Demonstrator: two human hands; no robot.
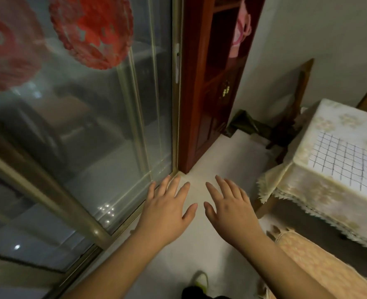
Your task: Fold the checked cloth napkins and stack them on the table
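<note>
A white napkin with a thin dark check (348, 162) lies flat on the table (303, 190) at the right edge of the view; the table wears a cream floral cloth with a lace hem. My left hand (166, 209) and my right hand (230, 209) hover side by side over the pale floor, palms down, fingers straight and spread, holding nothing. Both hands are well to the left of the table and apart from the napkin.
A sliding glass door (96, 130) with red paper cut-outs (92, 29) fills the left. A dark red wooden cabinet (210, 93) stands ahead. A wooden chair (294, 108) sits by the wall behind the table. A peach cushioned seat (320, 268) is at lower right, a shoe (199, 281) below.
</note>
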